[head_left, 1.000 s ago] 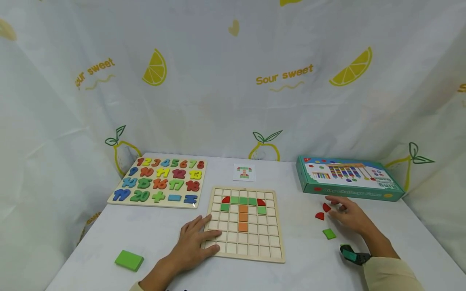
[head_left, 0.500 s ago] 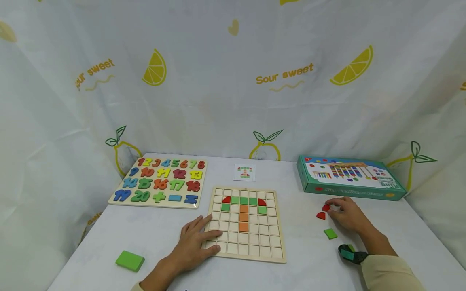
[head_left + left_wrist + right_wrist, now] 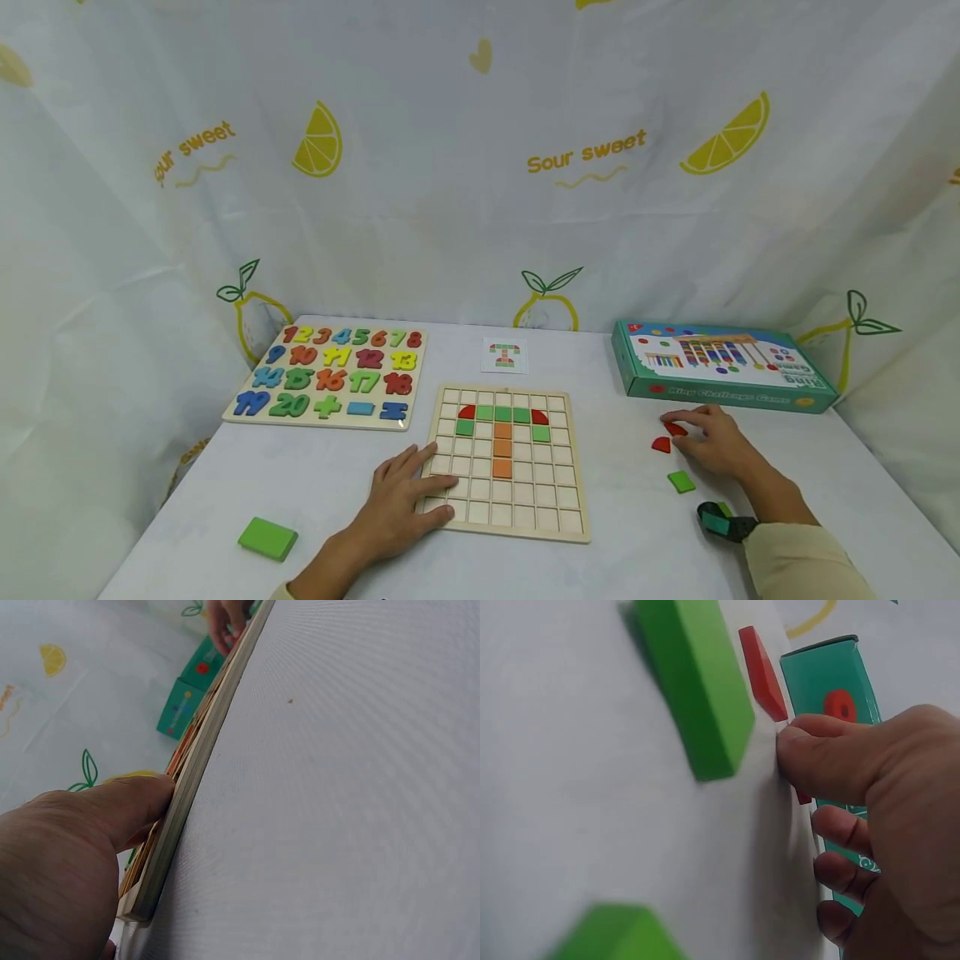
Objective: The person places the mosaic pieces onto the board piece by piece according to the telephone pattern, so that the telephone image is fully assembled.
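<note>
My left hand (image 3: 393, 512) rests with spread fingers on the left edge of the wooden grid board (image 3: 517, 534). Red quarter-circle pieces, green squares and a column of orange squares (image 3: 502, 448) lie in the board's cells. To the board's right, my right hand (image 3: 718, 442) pinches a red quarter-circle piece (image 3: 677, 429) between thumb and index finger, at the table surface. In the right wrist view the thumb covers most of that piece. Another red quarter-circle piece (image 3: 662, 445) lies just beside it, and a green square tile (image 3: 682, 482) is nearer the front.
A second green tile (image 3: 724, 507) is partly hidden by the right wrist camera. Behind stand a green game box (image 3: 727, 392) and a small pattern card (image 3: 504, 356). A number puzzle board (image 3: 390, 422) lies back left, a green block (image 3: 267, 538) front left.
My right thumb and index finger have closed on the farther red piece, which has turned and shifted slightly. The left hand stays put on the board.
</note>
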{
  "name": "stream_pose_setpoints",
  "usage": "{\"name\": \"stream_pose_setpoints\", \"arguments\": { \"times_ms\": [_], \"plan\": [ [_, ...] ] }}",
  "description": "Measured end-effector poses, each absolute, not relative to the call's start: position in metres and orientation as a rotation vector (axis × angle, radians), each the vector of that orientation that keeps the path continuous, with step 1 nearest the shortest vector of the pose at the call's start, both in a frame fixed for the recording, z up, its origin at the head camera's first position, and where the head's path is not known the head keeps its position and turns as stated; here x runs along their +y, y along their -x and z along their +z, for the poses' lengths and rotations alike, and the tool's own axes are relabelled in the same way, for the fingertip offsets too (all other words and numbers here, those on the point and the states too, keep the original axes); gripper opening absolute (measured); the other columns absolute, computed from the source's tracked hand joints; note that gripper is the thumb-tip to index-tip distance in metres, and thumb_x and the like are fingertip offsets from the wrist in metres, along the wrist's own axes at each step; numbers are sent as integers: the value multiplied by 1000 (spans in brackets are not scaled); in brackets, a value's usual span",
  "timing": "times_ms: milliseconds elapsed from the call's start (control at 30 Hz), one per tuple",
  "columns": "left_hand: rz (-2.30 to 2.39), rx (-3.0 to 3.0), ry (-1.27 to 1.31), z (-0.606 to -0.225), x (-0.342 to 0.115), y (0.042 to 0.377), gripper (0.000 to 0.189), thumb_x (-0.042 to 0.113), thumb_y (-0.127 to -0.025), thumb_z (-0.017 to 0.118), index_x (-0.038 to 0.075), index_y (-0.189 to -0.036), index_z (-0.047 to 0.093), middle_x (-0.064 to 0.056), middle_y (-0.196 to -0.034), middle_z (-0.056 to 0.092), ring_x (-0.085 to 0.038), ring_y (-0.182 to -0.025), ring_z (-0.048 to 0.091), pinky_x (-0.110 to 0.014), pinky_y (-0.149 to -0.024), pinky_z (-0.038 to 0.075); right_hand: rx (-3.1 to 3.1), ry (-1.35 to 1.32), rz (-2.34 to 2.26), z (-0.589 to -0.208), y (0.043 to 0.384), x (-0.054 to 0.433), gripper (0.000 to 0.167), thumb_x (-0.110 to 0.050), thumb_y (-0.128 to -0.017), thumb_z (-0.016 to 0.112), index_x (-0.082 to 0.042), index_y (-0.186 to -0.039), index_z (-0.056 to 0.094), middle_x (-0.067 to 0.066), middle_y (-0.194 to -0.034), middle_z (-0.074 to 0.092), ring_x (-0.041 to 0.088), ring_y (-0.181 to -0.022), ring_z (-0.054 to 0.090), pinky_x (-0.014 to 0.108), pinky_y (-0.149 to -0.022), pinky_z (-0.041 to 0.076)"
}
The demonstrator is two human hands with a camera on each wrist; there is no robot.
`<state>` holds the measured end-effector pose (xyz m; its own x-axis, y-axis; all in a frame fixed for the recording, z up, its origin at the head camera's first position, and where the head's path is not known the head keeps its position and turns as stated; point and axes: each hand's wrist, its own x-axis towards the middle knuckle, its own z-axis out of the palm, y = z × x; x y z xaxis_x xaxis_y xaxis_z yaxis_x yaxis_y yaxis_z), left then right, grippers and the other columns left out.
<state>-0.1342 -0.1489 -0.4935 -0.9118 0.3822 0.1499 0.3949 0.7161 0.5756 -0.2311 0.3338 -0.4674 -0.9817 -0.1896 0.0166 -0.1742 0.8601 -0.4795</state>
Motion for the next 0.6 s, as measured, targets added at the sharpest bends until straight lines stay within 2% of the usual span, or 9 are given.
{"name": "stream_pose_setpoints", "arguments": {
  "times_ms": [200,400,600],
  "plan": [
    [-982,-2882,655,-493,-149,133,40,45,-88,67,25,-122,69,-9,-150,37,-38,-138,23,-62,-101,14,3010,316,-766,-467,231,333,28,-8,-87,69,-1,-113,63,25,-110,46,45,-101,42,61,-82,42],
    [-985,-2887,653,-493,-149,133,40,46,-87,67,26,-122,69,-10,-150,37,-38,-138,23,-62,-100,15,3056,244,-753,-464,224,334,33,-13,-90,67,6,-116,59,14,-98,53,32,-89,47,47,-75,45],
    [-976,-2878,650,-495,-149,133,40,46,-87,67,26,-122,70,-9,-149,37,-38,-138,23,-62,-100,15,3120,176,-833,-449,210,329,36,-17,-91,67,5,-118,58,14,-98,58,33,-90,48,44,-71,46]
  ]
}}
